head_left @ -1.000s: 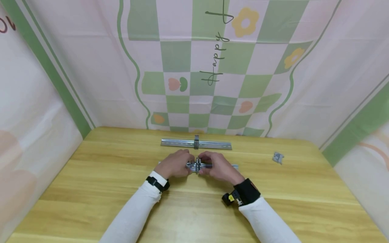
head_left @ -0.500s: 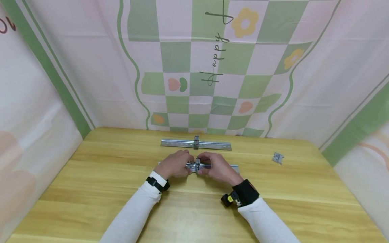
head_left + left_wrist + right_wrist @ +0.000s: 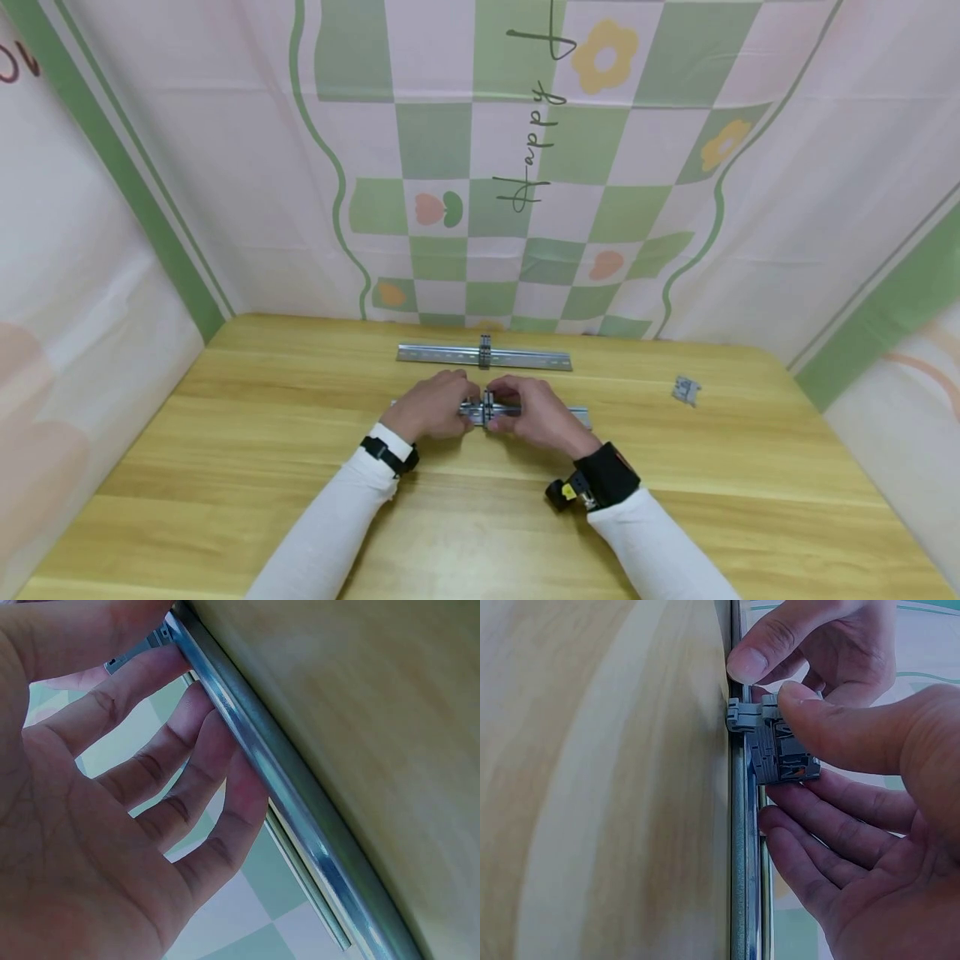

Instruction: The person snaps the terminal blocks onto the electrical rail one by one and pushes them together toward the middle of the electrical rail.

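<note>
A metal DIN rail (image 3: pixel 581 417) lies crosswise on the table, largely covered by both hands in the head view. Near its middle sit grey terminal blocks (image 3: pixel 784 750), seen up close in the right wrist view. My right hand (image 3: pixel 542 412) pinches these blocks, thumb on one face and fingers on the other. Just to the left, my left hand (image 3: pixel 437 406) grips the rail, thumb on the near edge and fingertips along the far edge. In the left wrist view the long shiny rail (image 3: pixel 285 791) runs past those fingertips, and the blocks are mostly hidden behind the fingers.
Behind the hands lies a second DIN rail (image 3: pixel 438 353) with a group of terminal blocks (image 3: pixel 484 352) on it. One loose grey piece (image 3: pixel 686 390) lies at the right of the wooden table (image 3: pixel 480 525). A patterned cloth (image 3: pixel 495 167) hangs along the table's back edge.
Over the first half second, my right hand shifts slightly left and the near rail's right end turns a little toward me. Since then the hands look still.
</note>
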A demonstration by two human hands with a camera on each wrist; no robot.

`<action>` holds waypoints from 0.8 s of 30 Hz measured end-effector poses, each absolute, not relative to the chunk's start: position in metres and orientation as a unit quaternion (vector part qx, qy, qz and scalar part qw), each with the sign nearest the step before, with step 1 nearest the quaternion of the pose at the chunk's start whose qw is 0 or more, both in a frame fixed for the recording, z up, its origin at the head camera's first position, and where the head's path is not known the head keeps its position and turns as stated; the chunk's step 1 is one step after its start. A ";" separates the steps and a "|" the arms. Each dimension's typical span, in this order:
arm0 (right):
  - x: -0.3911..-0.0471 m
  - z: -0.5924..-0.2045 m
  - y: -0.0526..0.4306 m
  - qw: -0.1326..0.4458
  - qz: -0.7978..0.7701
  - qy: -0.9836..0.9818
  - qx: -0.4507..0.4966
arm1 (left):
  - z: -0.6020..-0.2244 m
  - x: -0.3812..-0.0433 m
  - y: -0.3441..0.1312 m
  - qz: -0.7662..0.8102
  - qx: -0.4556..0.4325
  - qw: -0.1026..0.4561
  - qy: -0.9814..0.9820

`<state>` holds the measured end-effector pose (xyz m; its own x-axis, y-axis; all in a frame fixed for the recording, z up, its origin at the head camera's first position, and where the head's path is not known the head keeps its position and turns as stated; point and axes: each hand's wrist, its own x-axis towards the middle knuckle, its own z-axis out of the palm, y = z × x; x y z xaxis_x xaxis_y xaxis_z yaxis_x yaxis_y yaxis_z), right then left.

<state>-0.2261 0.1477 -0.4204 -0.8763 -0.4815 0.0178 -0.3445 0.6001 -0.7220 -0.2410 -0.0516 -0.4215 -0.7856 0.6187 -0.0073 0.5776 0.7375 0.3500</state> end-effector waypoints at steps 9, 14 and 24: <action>-0.227 -0.422 0.148 0.082 -0.387 0.888 -0.234 | -0.421 -0.241 -0.051 0.162 0.322 0.061 0.931; -0.227 -0.421 0.148 0.080 -0.386 0.888 -0.239 | -0.420 -0.241 -0.051 0.164 0.323 0.059 0.930; -0.227 -0.419 0.151 0.082 -0.379 0.890 -0.240 | -0.418 -0.239 -0.051 0.161 0.318 0.064 0.932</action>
